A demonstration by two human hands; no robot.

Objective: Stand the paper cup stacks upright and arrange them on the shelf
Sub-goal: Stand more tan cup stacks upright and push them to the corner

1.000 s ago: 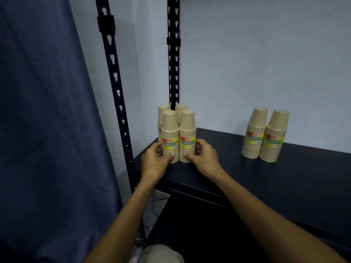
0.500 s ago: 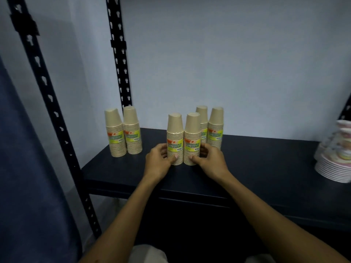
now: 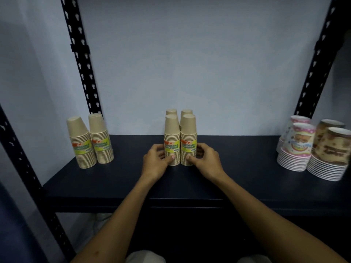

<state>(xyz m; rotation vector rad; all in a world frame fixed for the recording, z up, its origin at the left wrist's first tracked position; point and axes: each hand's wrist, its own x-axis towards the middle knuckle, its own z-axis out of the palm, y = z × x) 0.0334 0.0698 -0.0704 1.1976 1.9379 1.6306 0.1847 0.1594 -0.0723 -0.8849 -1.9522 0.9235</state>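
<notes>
On the dark shelf (image 3: 133, 179), two tan paper cup stacks stand upright side by side at the centre: the front left stack (image 3: 172, 141) and the front right stack (image 3: 188, 140). My left hand (image 3: 154, 161) grips the left one at its base and my right hand (image 3: 206, 160) grips the right one. Two more tan stacks (image 3: 179, 112) stand directly behind them, mostly hidden. Another pair of tan stacks (image 3: 89, 141) stands upright at the shelf's left end, away from both hands.
Patterned cup stacks (image 3: 311, 147) stand at the shelf's right end. Black perforated uprights (image 3: 81, 57) frame the shelf at left and right. A pale wall closes the back. The shelf's front edge runs just below my wrists.
The two stacks in my hands have slid right, from the left-end pair to in front of the pair that stood farther right. The view has swung right and the patterned cups have come in.
</notes>
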